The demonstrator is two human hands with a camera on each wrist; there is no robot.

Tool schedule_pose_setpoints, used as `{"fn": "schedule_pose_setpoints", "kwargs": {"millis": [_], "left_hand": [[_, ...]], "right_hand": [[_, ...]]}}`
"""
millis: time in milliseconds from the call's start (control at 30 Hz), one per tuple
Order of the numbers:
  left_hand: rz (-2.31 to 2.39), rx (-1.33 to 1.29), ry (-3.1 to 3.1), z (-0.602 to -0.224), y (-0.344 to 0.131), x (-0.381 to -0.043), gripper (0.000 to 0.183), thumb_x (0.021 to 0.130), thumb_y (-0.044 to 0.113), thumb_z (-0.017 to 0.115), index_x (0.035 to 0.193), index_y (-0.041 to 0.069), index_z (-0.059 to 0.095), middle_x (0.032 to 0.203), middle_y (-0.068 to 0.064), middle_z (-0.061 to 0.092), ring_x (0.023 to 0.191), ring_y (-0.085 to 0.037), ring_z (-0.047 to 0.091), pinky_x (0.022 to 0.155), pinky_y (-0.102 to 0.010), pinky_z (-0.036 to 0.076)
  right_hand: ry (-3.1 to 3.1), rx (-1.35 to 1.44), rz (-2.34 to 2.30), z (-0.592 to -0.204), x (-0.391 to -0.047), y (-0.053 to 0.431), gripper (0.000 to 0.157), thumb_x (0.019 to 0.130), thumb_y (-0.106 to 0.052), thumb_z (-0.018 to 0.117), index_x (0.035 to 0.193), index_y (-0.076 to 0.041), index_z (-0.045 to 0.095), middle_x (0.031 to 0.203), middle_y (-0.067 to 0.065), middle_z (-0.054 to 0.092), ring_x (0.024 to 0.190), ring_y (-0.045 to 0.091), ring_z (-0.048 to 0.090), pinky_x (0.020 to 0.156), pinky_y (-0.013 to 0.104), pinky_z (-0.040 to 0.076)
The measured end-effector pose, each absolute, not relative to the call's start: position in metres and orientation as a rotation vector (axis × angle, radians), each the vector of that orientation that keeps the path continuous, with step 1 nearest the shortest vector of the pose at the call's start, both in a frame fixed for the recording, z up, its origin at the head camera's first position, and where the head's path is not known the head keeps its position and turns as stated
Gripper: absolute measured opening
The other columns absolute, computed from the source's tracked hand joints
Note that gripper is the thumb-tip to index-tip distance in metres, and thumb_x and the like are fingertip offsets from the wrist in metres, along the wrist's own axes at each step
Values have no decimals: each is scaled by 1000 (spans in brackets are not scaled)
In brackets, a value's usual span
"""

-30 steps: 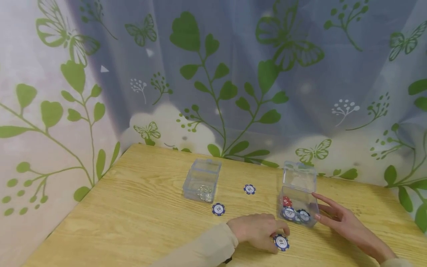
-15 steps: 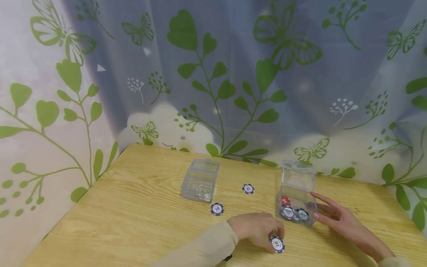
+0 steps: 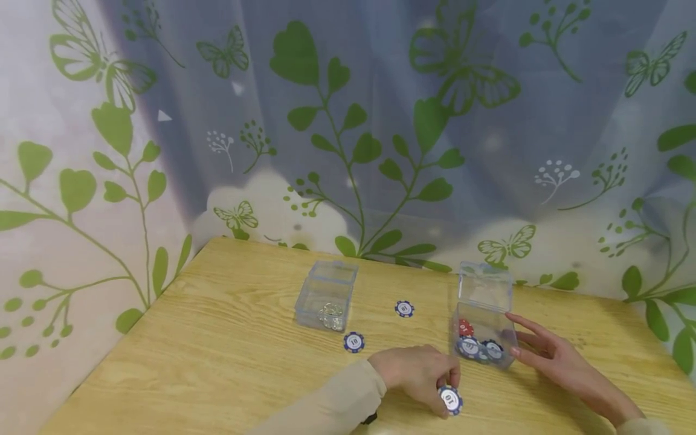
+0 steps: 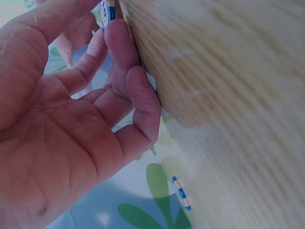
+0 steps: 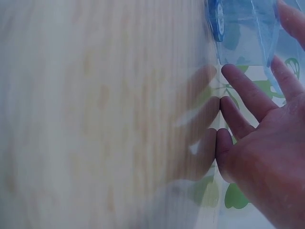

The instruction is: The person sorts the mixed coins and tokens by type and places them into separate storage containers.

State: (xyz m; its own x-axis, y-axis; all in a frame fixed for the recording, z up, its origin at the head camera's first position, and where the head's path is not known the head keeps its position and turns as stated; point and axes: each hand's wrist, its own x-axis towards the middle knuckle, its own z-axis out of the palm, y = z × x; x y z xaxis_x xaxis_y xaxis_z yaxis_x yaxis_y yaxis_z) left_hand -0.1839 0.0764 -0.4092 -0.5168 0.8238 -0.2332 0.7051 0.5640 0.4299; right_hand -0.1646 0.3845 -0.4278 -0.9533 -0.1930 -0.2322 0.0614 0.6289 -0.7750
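Observation:
My left hand (image 3: 415,374) is low over the table and pinches a blue-and-white poker chip (image 3: 450,400) marked 10 between thumb and fingers. In the left wrist view, the edge of that chip (image 4: 108,13) shows at the fingertips, close to the wood. My right hand (image 3: 560,365) rests at the right side of a clear plastic box (image 3: 502,356), its fingers spread and fairly straight. The box has its lid raised and holds a red chip (image 3: 466,328) and several blue or dark ones (image 3: 470,347). The right wrist view shows my lower fingertips (image 5: 224,107) at the tabletop.
A second clear box (image 3: 307,311) with its lid up stands to the left, holding several shiny, clear or gold-toned round pieces (image 3: 331,315). Two more blue chips lie flat: one chip (image 3: 354,342) near that box, another chip (image 3: 405,309) between the boxes. A patterned curtain (image 3: 380,121) hangs behind the table.
The chip at my left fingertips has turned and shifted slightly left with the hand. My right hand stays beside the box.

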Motion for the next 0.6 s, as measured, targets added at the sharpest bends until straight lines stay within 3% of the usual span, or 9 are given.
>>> {"fn": "schedule_pose_setpoints", "kwargs": {"millis": [600], "left_hand": [[495,1203,2324,-409,74,-188,34,83,32,86,107,30,62,79,15,59,72,1,56,66,-16,45]], "right_hand": [[2526,-73,-1234,-425,-166,384,76,106,-40,55,166,-18,15,163,35,22,148,57,27,102,62,50]]}}
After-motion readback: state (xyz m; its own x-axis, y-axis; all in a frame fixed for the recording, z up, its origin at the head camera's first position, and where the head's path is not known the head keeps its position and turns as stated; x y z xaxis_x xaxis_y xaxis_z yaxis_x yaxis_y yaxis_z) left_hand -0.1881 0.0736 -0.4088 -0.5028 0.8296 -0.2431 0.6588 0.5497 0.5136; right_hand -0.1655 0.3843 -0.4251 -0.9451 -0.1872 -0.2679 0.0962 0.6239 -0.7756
